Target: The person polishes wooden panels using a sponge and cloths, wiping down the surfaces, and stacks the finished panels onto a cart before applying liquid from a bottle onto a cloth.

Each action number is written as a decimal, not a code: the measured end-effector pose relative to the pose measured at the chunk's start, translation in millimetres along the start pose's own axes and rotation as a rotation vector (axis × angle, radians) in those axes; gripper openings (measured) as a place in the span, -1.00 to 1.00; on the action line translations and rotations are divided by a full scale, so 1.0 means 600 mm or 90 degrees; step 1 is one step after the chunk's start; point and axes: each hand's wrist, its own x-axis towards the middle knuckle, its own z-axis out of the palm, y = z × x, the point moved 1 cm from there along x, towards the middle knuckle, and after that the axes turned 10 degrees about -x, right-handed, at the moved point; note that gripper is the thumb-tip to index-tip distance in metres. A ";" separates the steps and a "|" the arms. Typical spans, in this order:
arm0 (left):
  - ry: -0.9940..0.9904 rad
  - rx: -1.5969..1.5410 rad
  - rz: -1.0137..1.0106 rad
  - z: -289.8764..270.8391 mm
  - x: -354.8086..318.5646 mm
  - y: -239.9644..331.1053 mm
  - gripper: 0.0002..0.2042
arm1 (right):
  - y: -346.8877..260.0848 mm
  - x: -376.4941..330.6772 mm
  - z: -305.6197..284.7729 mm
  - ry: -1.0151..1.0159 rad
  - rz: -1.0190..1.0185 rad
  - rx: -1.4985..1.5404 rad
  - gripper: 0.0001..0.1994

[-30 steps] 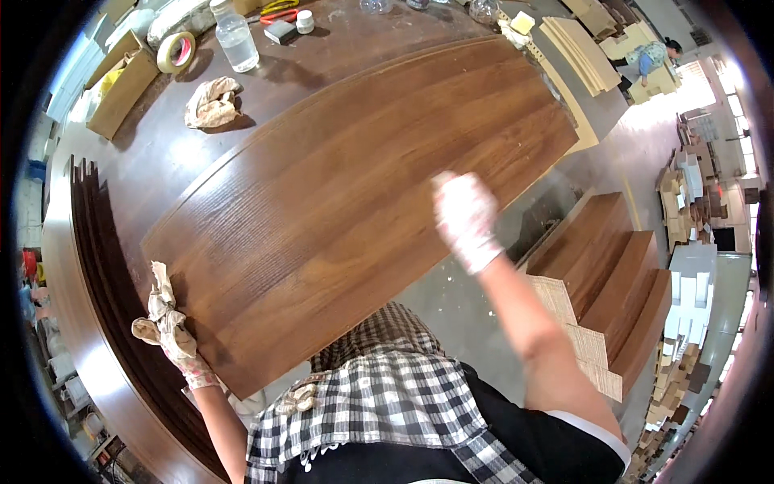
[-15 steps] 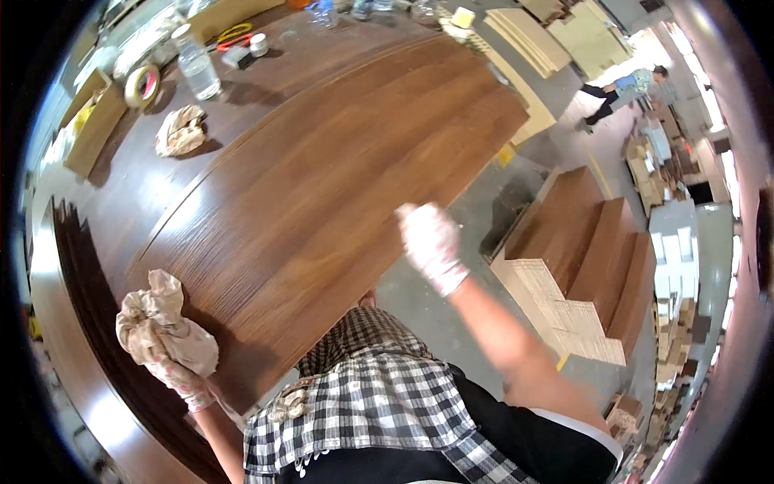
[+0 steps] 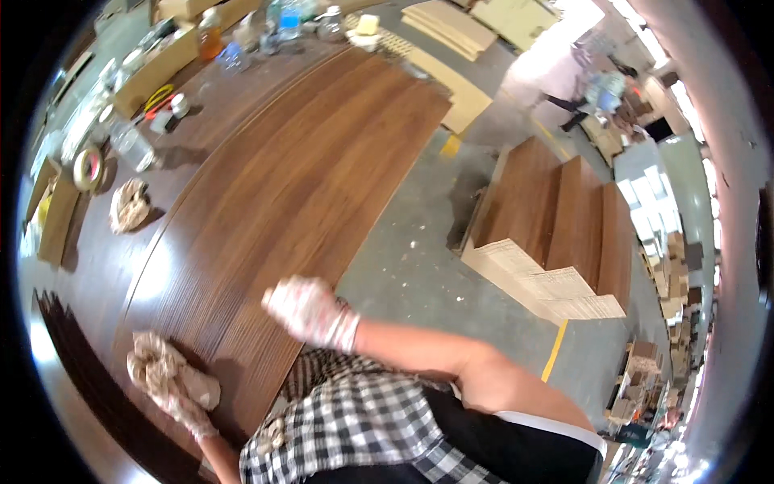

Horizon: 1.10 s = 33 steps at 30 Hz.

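Note:
A long dark-brown wood-grain panel [image 3: 306, 161] lies on the brown table, running from the near left to the far right. At its near left end, my left hand [image 3: 184, 415], in a pale patterned glove, is closed on a crumpled beige rag [image 3: 157, 363] that rests on the surface. Over the panel's near right edge is my right hand [image 3: 313, 313], gloved alike, its fingers curled; whatever they may hold is hidden. A second crumpled rag [image 3: 129, 206] lies on the table left of the panel.
Tape roll [image 3: 88, 169], clear bottle [image 3: 129, 141], yellow-handled scissors [image 3: 159, 98] and a cardboard box [image 3: 55, 211] stand at the left. More bottles [image 3: 290, 20] are at the back. Stacked brown boards [image 3: 556, 218] stand on the floor at right. Another person [image 3: 601, 93] is farther off.
My right hand has swung left and nearer, from beyond the panel's edge to over it. My left hand still holds the rag. The whole view has turned rightward.

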 end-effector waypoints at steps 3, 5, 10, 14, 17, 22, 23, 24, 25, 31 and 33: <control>-0.075 0.048 -0.005 -0.062 0.005 -0.011 -0.62 | -0.118 -0.027 0.020 -0.080 -0.131 0.125 -0.97; -0.013 -0.030 -0.021 -0.082 -0.028 -0.020 -0.67 | -0.048 0.012 -0.019 -0.071 -0.107 0.083 -0.94; 0.162 -0.144 -0.032 -0.112 -0.058 0.038 -0.66 | 0.120 0.008 0.001 0.041 0.106 -0.042 -0.88; 0.342 -0.136 -0.087 -0.105 -0.088 0.025 -0.59 | -0.100 0.009 0.038 -0.075 -0.174 0.076 -0.96; 0.334 -0.131 -0.062 -0.091 -0.101 0.020 -0.62 | -0.143 -0.012 0.072 -0.128 -0.298 0.197 -0.92; 0.359 -0.132 -0.066 -0.101 -0.117 0.025 -0.66 | 0.099 0.054 0.078 -0.050 0.095 0.096 -0.90; 0.355 -0.137 -0.066 -0.097 -0.115 0.021 -0.66 | 0.129 0.048 0.084 -0.065 0.260 0.196 -0.90; 0.353 -0.138 -0.066 -0.094 -0.115 0.018 -0.67 | 0.096 0.070 0.068 0.100 -0.012 0.027 -0.89; 0.353 -0.141 -0.065 -0.094 -0.114 0.017 -0.68 | 0.042 0.066 0.059 -0.026 -0.087 -0.035 -0.89; 0.361 -0.170 -0.075 -0.101 -0.114 0.010 -0.72 | -0.003 0.043 0.074 -0.117 -0.190 -0.087 -0.92; 0.358 -0.196 -0.090 -0.100 -0.112 0.010 -0.73 | 0.113 0.040 0.089 0.046 0.049 0.079 -0.94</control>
